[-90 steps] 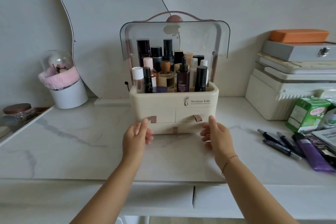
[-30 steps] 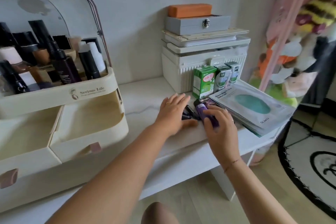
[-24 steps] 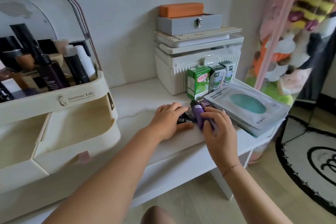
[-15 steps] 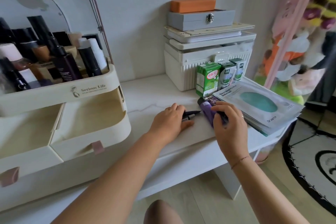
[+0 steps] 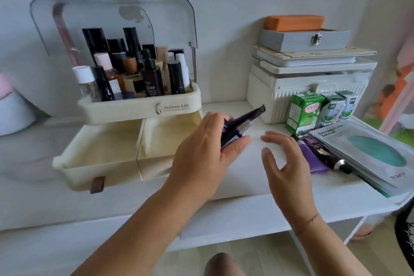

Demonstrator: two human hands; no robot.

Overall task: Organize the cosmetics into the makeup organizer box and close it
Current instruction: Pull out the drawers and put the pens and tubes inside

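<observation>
The cream makeup organizer box [image 5: 139, 110] stands at the back left with its clear lid [image 5: 107, 20] raised and several bottles in the top tray. Both lower drawers [image 5: 100, 163] are pulled out. My left hand [image 5: 206, 152] grips a bundle of dark cosmetic pens [image 5: 244, 121] above the table, just right of the right drawer. My right hand [image 5: 284, 163] hovers open over the table, holding nothing. A purple tube [image 5: 311, 159] and a dark tube [image 5: 324, 154] lie just right of it.
Sheet mask packs [image 5: 367, 152] lie at the right table edge. Green cartons [image 5: 304, 116] stand before a white ribbed case [image 5: 313, 83] stacked with a grey box [image 5: 302, 40] and an orange block [image 5: 293, 22]. A white cup [image 5: 13, 110] sits far left.
My left hand has lifted the dark pens off the table and carried them left toward the open drawers. My right hand has let go of the purple tube and opened.
</observation>
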